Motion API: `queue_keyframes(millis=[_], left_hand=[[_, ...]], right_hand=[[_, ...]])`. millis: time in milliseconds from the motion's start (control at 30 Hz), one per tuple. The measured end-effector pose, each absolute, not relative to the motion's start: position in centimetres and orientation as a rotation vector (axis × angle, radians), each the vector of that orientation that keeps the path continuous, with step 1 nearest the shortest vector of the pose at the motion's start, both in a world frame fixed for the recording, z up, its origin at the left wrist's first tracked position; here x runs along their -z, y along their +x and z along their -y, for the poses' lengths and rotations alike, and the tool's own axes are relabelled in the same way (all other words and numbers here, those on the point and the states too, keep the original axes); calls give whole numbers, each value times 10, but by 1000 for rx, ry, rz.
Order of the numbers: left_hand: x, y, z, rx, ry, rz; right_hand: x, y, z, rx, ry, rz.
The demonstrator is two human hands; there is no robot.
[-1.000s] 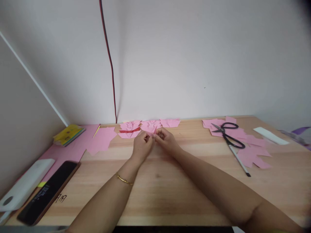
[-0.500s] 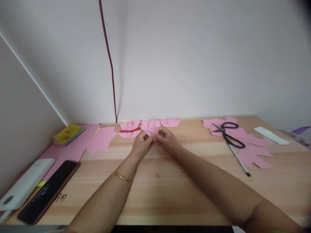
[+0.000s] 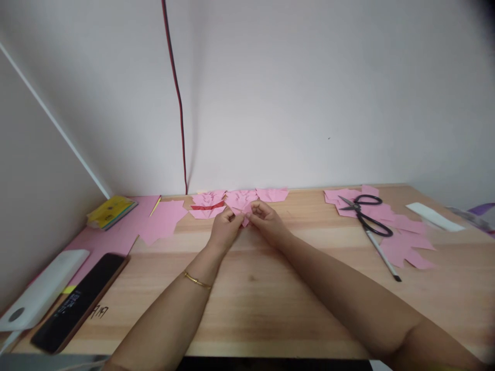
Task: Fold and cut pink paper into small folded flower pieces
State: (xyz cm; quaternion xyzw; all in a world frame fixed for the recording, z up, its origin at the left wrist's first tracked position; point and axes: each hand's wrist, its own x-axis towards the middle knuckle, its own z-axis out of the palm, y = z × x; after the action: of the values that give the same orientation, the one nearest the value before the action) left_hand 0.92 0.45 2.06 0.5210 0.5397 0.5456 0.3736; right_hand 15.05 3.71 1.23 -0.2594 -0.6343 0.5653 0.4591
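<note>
My left hand [image 3: 225,228] and my right hand [image 3: 266,219] meet at the far middle of the wooden table [image 3: 255,288]. Both pinch a small folded pink paper piece [image 3: 243,217] between their fingertips, low over the tabletop. A thin gold bangle sits on my left wrist. Right behind the hands, a row of folded pink paper pieces [image 3: 240,198] lies along the wall, one with a red strip.
Black scissors [image 3: 367,215] and a pen [image 3: 382,256] rest on pink paper scraps [image 3: 402,242] at the right. A black phone [image 3: 79,301] and a white device [image 3: 40,288] lie at the front left. A yellow pad [image 3: 111,210], pink sheets and a dark cable [image 3: 178,98] are at the back left.
Both hands stay together on the pink piece, with only small finger movements. The view has shifted slightly.
</note>
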Motion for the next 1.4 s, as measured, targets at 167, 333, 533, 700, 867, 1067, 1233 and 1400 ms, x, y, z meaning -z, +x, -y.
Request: queue_keyframes(millis=[167, 333, 533, 700, 867, 1067, 1233, 1400], left_hand=[[-14, 7, -7, -1413, 1312, -1369], [-11, 7, -8, -1421, 1227, -1285], [-19, 11, -6, -1404, 1027, -1202], [-24, 12, -4, -1386, 959, -1188], [-25, 12, -4, -1348, 957, -1193], [-21, 12, -6, -1356, 966, -1221], [-20, 9, -6, -1335, 1124, -1346], [-22, 5, -6, -1283, 1522, -1605]], right_hand=[[-10, 150, -36, -1391, -664, 1511], [-9, 152, -37, -1425, -677, 1507], [-12, 154, -37, -1399, -656, 1565], [-14, 157, -37, -1292, -659, 1674], [-11, 159, -40, -1133, -662, 1756], [-8, 159, -43, -1054, -639, 1800], [-11, 159, -41, -1127, -678, 1763], [-17, 160, -39, -1236, -878, 1644]])
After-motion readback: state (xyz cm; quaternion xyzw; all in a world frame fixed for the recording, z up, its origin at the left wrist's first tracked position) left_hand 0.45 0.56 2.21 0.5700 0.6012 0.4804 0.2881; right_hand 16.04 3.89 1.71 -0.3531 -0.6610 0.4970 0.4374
